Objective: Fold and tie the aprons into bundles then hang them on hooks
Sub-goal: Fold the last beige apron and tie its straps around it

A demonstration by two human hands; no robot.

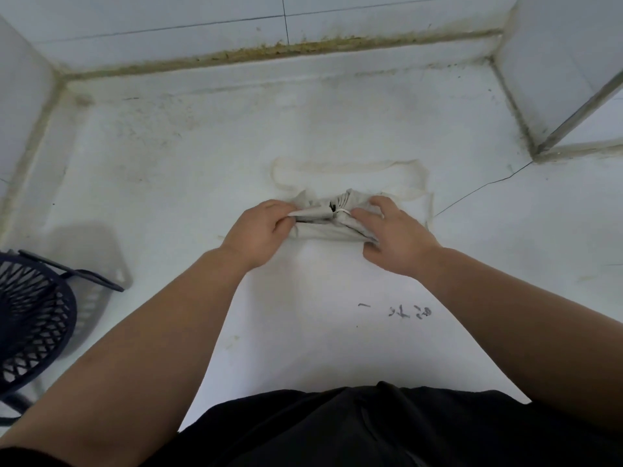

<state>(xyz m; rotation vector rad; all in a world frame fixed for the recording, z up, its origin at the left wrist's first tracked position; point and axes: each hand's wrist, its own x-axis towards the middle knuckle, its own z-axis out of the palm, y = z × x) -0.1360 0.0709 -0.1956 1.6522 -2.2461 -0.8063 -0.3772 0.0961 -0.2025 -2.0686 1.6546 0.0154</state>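
Head view: folded apron [323,227] lies mid-bench [168,163] — a pale grey bundle, its strap [337,166] looped on the surface just behind. The left hand [259,230] pinches the bundle's left end w/ curled fingers; the right hand [394,234] grips the right end, thumb under. Dark handwritten marks [397,311] nearer the person — too smudged to read. Black fan [33,318] at far left.

Pale grey apron [320,230] folded into compact bundle, pleated edges bunched at centre, flat on white worktop [202,156] mid-scene; off-white strap [340,166] looped on far side, trailing down right.
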